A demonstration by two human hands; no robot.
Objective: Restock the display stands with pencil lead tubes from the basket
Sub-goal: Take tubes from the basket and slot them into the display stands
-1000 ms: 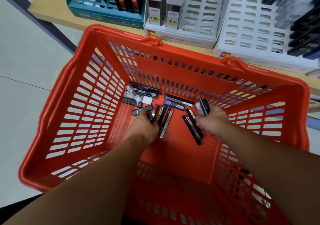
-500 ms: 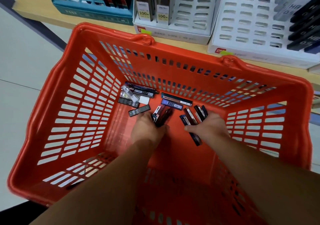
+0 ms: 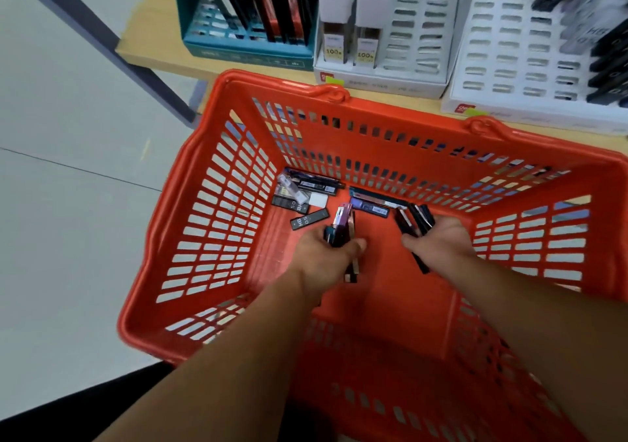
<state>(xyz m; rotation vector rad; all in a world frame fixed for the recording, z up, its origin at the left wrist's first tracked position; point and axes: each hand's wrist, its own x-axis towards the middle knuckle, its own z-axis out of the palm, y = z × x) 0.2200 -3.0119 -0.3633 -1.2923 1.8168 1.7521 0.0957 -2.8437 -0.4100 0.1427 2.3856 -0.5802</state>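
Several light, stiff, probably slick pencil lead tubes (image 3: 309, 219) lie at the far end of the basket (image 3: 384, 282), while inside it left hand (image 3: 323, 254) and right hand (image 3: 441, 241) each clutch a bundle, best pinched across flat sides.

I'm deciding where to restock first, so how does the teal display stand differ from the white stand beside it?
The teal stand holds a leaning row of dark, red and white packs; the white stand holds only two white-capped tubes at its left, its other slots bare. The teal stand's packs are flat; the white stand's tubes are boxy with yellow labels. Both are slotted and sit on the wooden shelf.
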